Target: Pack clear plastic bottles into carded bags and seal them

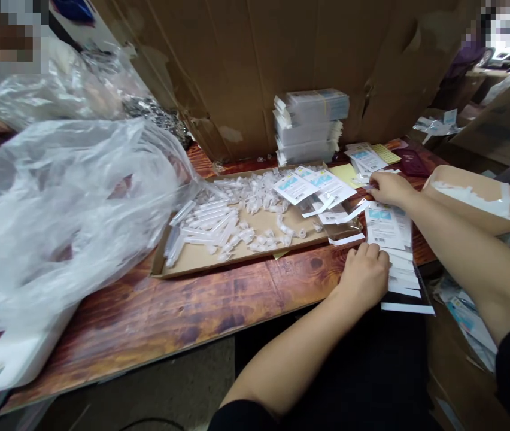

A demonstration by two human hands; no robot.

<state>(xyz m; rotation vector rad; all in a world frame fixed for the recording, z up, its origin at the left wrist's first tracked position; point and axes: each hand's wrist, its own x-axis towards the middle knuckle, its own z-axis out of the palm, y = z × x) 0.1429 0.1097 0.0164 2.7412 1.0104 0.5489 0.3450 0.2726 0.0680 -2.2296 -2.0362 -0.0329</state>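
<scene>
My left hand (365, 275) is at the table's front edge. Its fingers curl closed on the left side of an overlapping stack of clear plastic packets (385, 224) with printed white-and-blue cards inside and white strips at their ends. Farther back, my right hand (392, 188) has its fingertips closed together beside a small pile of similar packets (365, 158); what the fingertips pinch is partly hidden. More card packets (318, 185) lie fanned over the right end of a shallow cardboard tray (201, 263). Clear plastic tubes (210, 218) and small translucent pieces (261, 239) fill much of that tray.
Bundled cards (311, 129) stand stacked against a large cardboard box (291, 48). A big clear plastic bag (66, 221) covers the left side, beside a white device (26, 353). At the right are a beige bin (483, 209) and a dark red case (410, 163).
</scene>
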